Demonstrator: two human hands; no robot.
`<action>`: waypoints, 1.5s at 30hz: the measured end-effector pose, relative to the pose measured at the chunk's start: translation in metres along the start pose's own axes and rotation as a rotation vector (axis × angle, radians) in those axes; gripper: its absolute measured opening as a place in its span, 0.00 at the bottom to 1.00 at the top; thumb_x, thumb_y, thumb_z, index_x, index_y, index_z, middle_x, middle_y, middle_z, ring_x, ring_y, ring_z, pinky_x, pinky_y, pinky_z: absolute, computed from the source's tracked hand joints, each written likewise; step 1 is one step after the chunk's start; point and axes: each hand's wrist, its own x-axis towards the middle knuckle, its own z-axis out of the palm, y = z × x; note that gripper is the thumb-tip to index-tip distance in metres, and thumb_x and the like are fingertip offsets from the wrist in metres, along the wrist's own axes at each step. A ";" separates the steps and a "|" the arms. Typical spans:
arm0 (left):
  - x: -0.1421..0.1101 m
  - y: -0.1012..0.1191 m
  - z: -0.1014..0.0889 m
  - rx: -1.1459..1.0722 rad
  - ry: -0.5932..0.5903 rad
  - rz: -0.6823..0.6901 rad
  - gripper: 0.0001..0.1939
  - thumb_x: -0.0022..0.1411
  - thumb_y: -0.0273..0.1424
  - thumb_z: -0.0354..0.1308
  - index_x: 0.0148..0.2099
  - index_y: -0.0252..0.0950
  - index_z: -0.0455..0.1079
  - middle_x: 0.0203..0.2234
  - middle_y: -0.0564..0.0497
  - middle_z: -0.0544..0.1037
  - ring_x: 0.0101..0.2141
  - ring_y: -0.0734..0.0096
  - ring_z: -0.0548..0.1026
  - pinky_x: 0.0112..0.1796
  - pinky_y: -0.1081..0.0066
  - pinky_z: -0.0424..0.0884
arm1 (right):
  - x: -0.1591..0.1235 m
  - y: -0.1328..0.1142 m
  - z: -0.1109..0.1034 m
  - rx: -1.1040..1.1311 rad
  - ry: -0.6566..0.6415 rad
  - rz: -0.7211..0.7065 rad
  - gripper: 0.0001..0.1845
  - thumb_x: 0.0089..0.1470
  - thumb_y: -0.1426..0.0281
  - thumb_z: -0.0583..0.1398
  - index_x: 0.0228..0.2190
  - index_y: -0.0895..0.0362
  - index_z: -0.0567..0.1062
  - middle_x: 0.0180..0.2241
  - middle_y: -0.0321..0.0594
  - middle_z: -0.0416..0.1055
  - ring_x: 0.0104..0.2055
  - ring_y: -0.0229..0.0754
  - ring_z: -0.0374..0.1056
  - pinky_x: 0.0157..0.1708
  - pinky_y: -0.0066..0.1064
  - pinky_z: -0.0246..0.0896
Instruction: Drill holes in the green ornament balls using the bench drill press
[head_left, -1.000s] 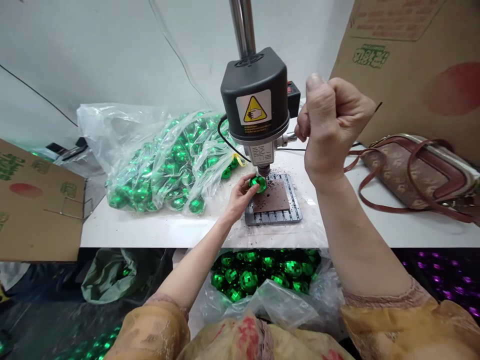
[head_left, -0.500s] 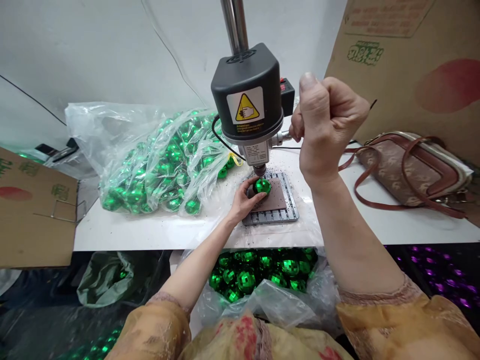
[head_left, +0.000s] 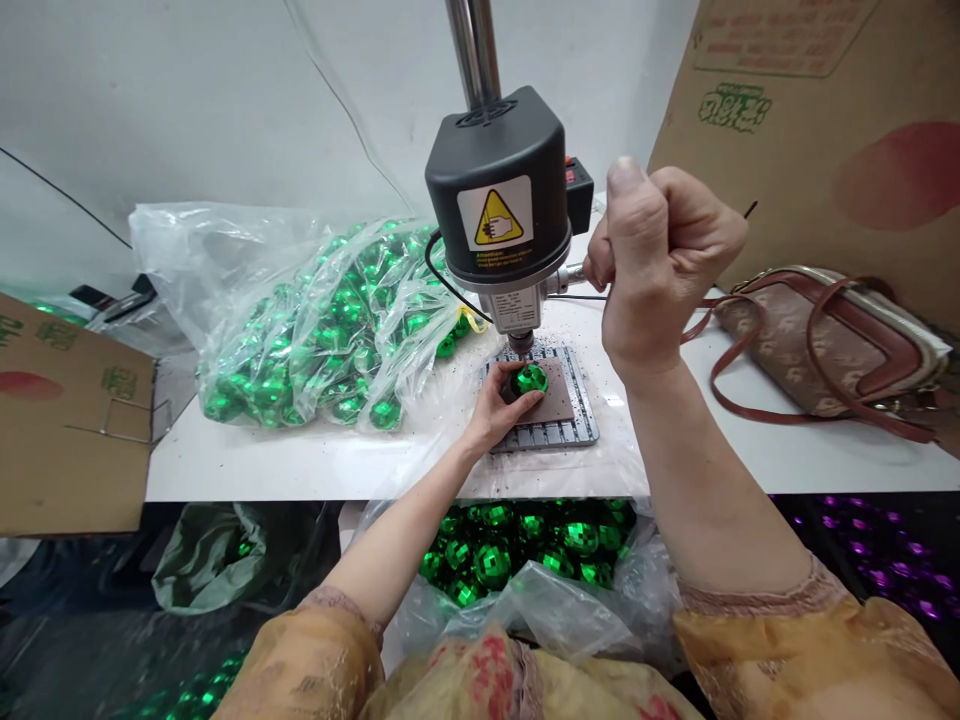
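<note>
Left hand [head_left: 496, 408] pinches faceted green ball [head_left: 533, 378] mid-frame, under drill-press chuck [head_left: 520, 341]; right hand [head_left: 651, 255] clenched, apparently around feed lever [head_left: 574, 274]. Ball likely light, stiff, slick, crushable: best held by sides.

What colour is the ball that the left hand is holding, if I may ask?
The ball is shiny green, seen in the head view.

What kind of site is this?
Probably a small workshop making ornaments: a bench drill press, a big clear bag of green mirrored balls on the table, and more balls below.
</note>
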 end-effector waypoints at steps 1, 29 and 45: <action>0.000 0.000 0.000 0.004 0.003 -0.003 0.28 0.57 0.45 0.69 0.52 0.37 0.65 0.46 0.44 0.77 0.49 0.59 0.75 0.52 0.60 0.71 | -0.003 0.000 -0.001 -0.015 0.004 -0.001 0.29 0.61 0.59 0.57 0.16 0.56 0.52 0.17 0.29 0.46 0.17 0.25 0.47 0.21 0.25 0.49; 0.000 0.000 0.001 -0.021 -0.010 -0.046 0.29 0.56 0.46 0.70 0.52 0.37 0.64 0.48 0.44 0.76 0.50 0.58 0.75 0.55 0.56 0.69 | -0.040 0.033 -0.014 0.191 0.093 -0.288 0.29 0.57 0.70 0.59 0.17 0.57 0.44 0.14 0.29 0.42 0.15 0.27 0.41 0.17 0.30 0.36; -0.001 0.000 0.002 -0.019 -0.003 -0.048 0.30 0.55 0.48 0.69 0.51 0.37 0.64 0.45 0.45 0.77 0.48 0.59 0.76 0.51 0.59 0.71 | -0.049 0.029 -0.028 0.092 -0.028 -0.246 0.29 0.58 0.67 0.58 0.15 0.57 0.45 0.13 0.29 0.43 0.15 0.28 0.45 0.17 0.30 0.45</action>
